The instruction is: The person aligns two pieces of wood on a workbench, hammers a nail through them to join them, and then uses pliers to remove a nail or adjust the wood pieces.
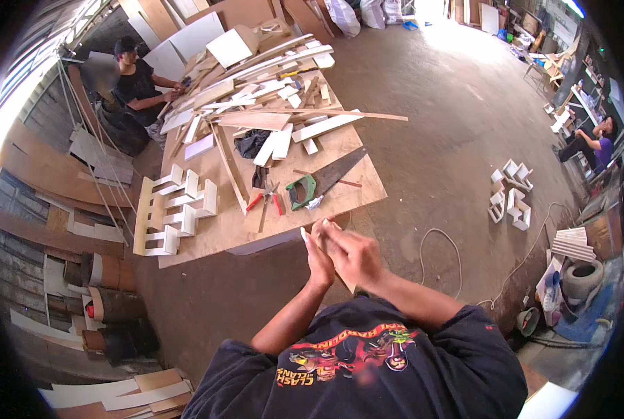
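Note:
In front of my chest, just off the near edge of the worktable, my two hands are close together. My left hand is closed along a narrow pale wooden piece, mostly hidden between my hands. Over it bends my right hand, smeared by motion, its fingers curled; what they grip does not show. Nearest on the tabletop are a handsaw with a green handle and red-handled pliers, lying with jaws apart. White wooden bracket-like pieces stand in rows at the table's left end.
Offcuts and strips heap the table's far half, one strip jutting past its right edge. A co-worker works at the far left. Small white frames and a cable lie on the right floor; another person sits beyond.

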Demonstrator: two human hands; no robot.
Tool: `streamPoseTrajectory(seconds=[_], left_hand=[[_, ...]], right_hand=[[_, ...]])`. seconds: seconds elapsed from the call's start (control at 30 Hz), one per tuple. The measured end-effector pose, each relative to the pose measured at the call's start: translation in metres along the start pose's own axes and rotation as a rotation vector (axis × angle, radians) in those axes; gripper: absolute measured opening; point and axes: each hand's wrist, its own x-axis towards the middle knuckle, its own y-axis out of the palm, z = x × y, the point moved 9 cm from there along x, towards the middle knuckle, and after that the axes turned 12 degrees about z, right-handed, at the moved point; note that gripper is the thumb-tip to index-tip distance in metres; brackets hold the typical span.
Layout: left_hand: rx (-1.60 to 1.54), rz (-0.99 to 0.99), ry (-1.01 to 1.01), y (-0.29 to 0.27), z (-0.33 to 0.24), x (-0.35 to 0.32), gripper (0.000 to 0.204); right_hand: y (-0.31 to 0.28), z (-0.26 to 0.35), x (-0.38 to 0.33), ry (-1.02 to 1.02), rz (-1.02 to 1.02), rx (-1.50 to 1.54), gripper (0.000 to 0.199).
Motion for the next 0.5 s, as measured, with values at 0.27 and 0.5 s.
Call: streamPoseTrajectory(seconds=[0.27, 0.5], left_hand=[[-0.073, 0.032, 0.087, 0.001, 0.005, -0.007, 0.076], [-0.074, -0.096, 0.03, 0.003, 0.017, -0.019, 0.076]], right_hand=[[0.003, -0.007, -0.007, -0.037, -0.028, 0.009, 0.029], [-0.01, -0.006, -0.014, -0.076, -0.065, 0.032, 0.027]])
